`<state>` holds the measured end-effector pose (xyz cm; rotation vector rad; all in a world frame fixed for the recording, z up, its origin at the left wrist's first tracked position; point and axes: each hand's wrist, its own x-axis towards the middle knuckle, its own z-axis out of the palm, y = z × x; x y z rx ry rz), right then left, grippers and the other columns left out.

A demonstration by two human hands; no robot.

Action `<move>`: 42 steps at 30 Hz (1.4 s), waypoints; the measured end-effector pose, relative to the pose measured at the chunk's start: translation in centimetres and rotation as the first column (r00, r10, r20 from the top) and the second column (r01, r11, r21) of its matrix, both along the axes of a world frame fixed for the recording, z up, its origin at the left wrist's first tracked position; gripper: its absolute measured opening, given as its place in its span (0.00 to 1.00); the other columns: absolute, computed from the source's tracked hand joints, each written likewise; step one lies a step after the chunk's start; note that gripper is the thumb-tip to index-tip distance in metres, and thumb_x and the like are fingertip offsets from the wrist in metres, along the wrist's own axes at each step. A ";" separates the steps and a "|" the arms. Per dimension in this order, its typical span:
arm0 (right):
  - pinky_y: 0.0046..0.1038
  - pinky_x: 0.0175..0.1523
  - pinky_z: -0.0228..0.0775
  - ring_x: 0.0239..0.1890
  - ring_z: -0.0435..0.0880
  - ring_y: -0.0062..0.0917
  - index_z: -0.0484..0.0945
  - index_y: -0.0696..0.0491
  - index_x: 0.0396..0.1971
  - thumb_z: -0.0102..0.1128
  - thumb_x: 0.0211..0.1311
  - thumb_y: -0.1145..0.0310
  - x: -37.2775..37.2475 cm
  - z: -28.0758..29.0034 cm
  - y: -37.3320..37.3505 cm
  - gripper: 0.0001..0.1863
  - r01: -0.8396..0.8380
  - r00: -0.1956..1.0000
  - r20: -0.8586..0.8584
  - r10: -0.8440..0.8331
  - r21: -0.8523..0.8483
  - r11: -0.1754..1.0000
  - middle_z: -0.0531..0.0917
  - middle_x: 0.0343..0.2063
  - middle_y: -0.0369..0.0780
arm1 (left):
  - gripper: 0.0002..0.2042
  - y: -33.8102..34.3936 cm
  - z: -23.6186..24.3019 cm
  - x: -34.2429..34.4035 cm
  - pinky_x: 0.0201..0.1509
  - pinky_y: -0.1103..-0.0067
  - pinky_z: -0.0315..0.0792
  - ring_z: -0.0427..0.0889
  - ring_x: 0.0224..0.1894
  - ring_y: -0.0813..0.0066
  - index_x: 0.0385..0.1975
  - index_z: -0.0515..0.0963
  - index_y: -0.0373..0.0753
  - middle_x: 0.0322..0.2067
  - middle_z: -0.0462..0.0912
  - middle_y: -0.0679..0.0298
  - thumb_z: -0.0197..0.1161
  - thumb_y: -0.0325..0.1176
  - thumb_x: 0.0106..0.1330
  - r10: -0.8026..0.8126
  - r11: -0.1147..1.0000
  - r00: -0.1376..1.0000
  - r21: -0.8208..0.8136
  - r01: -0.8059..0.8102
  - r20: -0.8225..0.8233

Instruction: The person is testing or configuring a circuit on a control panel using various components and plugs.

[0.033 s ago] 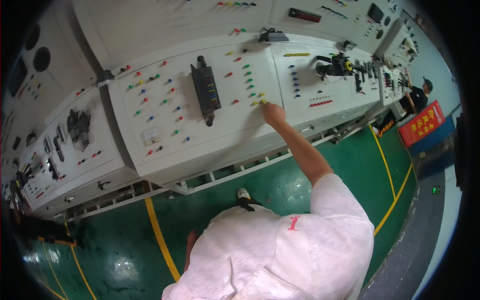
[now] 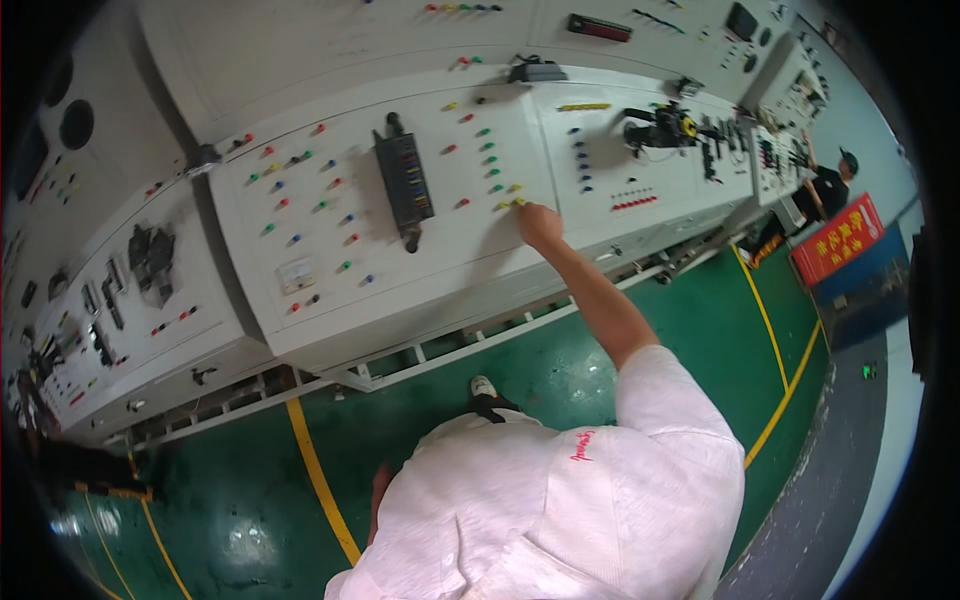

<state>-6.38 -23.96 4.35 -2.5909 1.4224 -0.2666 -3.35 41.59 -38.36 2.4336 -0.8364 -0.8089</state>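
I see a long white control panel (image 2: 330, 300) running across the upper half of the frame, sloped and studded with rows of small red, green, blue and yellow buttons. A black oblong fuse-type block (image 2: 404, 185) sits upright near the centre top, left of the reaching arm. A black cluster of wired parts (image 2: 665, 128) lies on the next panel section at upper right. Nothing stands between the arm and the panel.

A red rectangular sign (image 2: 838, 240) with pale lettering leans at the right edge, above a blue barrier. Another person in dark clothing and a cap (image 2: 828, 185) stands just above it, at the far end of the panels. The green floor (image 2: 560, 360) carries yellow painted lines at lower left and at right.

My right hand (image 2: 540, 224) is stretched up to the panel, fingers curled, their tips touching the yellow buttons (image 2: 512, 195) just above and left of the knuckles; it grips nothing. My left hand (image 2: 380, 490) shows only as a sliver beside the white shirt at lower centre; I cannot tell how open it is.
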 end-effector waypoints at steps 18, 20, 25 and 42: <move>0.43 0.42 0.73 0.40 0.81 0.46 0.81 0.56 0.32 0.51 0.63 0.55 -1.3 -0.9 1.5 0.19 0.074 0.974 0.203 -0.097 0.116 0.991 0.83 0.34 0.49 | 0.20 -3.6 9.9 3.2 0.48 0.67 0.74 0.81 0.41 0.53 0.47 0.77 0.35 0.40 0.82 0.49 0.60 0.40 0.59 0.095 0.958 0.825 -0.175 -0.228 -0.557; 0.42 0.39 0.73 0.35 0.81 0.47 0.80 0.55 0.30 0.55 0.62 0.54 -0.8 -2.2 6.2 0.18 -0.001 0.936 0.351 -0.036 0.104 0.995 0.83 0.29 0.48 | 0.20 -5.5 12.7 3.6 0.48 0.68 0.74 0.81 0.41 0.54 0.48 0.77 0.35 0.40 0.83 0.50 0.60 0.40 0.59 0.040 0.938 0.777 -0.244 -0.245 -0.628; 0.35 0.33 0.72 0.23 0.80 0.37 0.78 0.55 0.29 0.62 0.57 0.61 -5.1 -6.6 22.1 0.12 -0.539 0.700 0.678 0.224 0.295 0.789 0.80 0.21 0.43 | 0.20 -14.7 17.3 5.4 0.58 0.72 0.71 0.74 0.54 0.65 0.58 0.72 0.41 0.48 0.77 0.56 0.48 0.27 0.65 -0.401 0.849 0.796 -0.510 0.137 -0.453; 0.38 0.47 0.72 0.42 0.81 0.40 0.86 0.46 0.35 0.64 0.48 0.52 -7.5 -9.2 26.1 0.17 -0.800 0.596 0.530 0.603 0.459 0.387 0.83 0.36 0.43 | 0.39 -22.1 29.8 1.5 0.59 0.70 0.71 0.74 0.56 0.60 0.72 0.45 0.50 0.59 0.69 0.53 0.51 0.19 0.61 -0.392 0.717 -0.121 -0.221 -0.661 -0.912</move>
